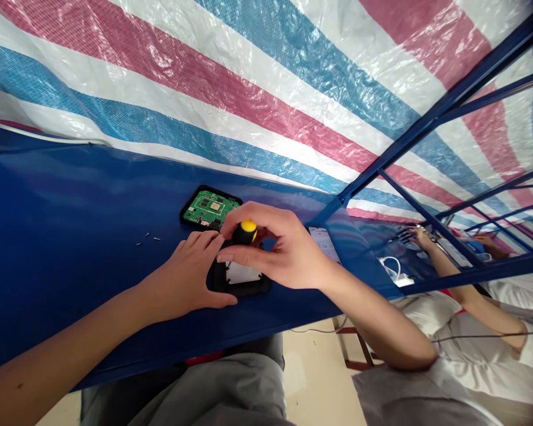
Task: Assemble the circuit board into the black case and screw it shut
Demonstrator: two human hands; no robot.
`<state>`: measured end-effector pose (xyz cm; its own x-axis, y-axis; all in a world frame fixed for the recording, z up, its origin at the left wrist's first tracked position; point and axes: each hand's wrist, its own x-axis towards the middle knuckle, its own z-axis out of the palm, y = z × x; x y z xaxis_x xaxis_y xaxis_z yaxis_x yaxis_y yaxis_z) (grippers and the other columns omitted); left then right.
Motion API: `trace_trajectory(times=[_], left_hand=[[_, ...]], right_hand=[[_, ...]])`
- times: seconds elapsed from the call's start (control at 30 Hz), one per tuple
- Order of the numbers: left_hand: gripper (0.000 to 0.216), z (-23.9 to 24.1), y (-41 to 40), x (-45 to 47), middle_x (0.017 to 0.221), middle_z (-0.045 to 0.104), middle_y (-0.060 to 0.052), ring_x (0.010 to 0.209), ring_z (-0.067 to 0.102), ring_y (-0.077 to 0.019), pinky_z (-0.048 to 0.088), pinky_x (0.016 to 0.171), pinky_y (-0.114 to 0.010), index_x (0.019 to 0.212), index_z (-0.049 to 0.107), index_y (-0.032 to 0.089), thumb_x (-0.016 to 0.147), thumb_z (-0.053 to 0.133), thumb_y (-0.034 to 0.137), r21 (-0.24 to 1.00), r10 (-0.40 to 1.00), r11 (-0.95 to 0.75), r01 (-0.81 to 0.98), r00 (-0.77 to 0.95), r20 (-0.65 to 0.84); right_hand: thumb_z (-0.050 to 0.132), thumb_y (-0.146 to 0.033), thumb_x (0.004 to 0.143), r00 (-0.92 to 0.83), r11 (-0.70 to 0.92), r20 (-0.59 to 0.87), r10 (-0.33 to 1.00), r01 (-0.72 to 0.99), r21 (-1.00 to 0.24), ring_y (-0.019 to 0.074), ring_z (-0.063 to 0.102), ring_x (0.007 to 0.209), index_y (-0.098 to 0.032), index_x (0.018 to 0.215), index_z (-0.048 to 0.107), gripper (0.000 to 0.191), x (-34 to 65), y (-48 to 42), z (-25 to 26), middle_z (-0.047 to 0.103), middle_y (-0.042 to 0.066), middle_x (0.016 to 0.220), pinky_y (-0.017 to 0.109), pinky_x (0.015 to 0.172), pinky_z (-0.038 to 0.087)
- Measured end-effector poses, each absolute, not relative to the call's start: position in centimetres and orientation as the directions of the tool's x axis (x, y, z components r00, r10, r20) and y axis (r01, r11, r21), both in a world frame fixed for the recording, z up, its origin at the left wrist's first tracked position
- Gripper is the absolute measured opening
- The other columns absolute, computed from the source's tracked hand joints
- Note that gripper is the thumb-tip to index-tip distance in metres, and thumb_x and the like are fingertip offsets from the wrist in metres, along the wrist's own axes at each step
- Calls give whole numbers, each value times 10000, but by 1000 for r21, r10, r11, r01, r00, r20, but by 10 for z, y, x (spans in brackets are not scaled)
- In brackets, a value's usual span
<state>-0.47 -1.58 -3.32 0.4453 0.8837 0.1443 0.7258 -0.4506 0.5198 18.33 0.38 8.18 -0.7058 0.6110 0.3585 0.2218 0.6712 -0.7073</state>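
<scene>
My right hand (278,245) is closed around a screwdriver (246,233) with a black and yellow handle, held upright over a black casing (249,289). A silver metal plate (243,273) lies inside that casing. The screwdriver's tip is hidden by my fingers. My left hand (193,269) rests on the casing's left side, fingers stretched out and thumb along its near edge. Just behind my hands sits a black shell (185,216) holding a green circuit board (209,206). Several small screws (147,236) lie loose on the table to the left.
The blue table (93,201) ends at a striped plastic sheet (249,118) behind it. A phone (324,244) showing a timer lies right of my hand. Beyond a blue metal frame (408,198), another person's hand (421,236) works near a white cable (393,266).
</scene>
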Motion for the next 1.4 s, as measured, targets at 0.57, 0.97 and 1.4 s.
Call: trace_trajectory(times=[0.57, 0.97, 1.4], left_hand=[[1095, -27, -14, -6, 1539, 354, -155, 1421, 275, -406, 345, 1094, -568, 1537, 260, 195, 681, 627, 769, 477, 893, -388, 788, 449, -16], [1103, -23, -16, -6, 1523, 355, -178, 1416, 283, -406, 342, 1098, -567, 1544, 229, 181, 690, 648, 740, 466, 891, -395, 792, 454, -16], [1051, -23, -16, -7, 1541, 344, -152, 1437, 253, -400, 329, 1121, -569, 1529, 270, 203, 704, 636, 742, 497, 892, -376, 782, 450, -33]], right_hand=[[561, -205, 920, -664, 401, 266, 699, 56, -914, 75, 584, 735, -177, 1194, 493, 284, 206, 16, 73, 619, 28, 990, 208, 644, 555], [751, -252, 808, -584, 456, 354, 730, 30, -890, 90, 600, 786, -194, 1134, 528, 399, 210, 30, 59, 639, -2, 937, 223, 712, 522], [760, -290, 820, -610, 677, 474, 635, 144, -722, 109, 570, 818, -193, 991, 662, 220, 198, 20, 73, 618, 30, 1010, 219, 648, 513]])
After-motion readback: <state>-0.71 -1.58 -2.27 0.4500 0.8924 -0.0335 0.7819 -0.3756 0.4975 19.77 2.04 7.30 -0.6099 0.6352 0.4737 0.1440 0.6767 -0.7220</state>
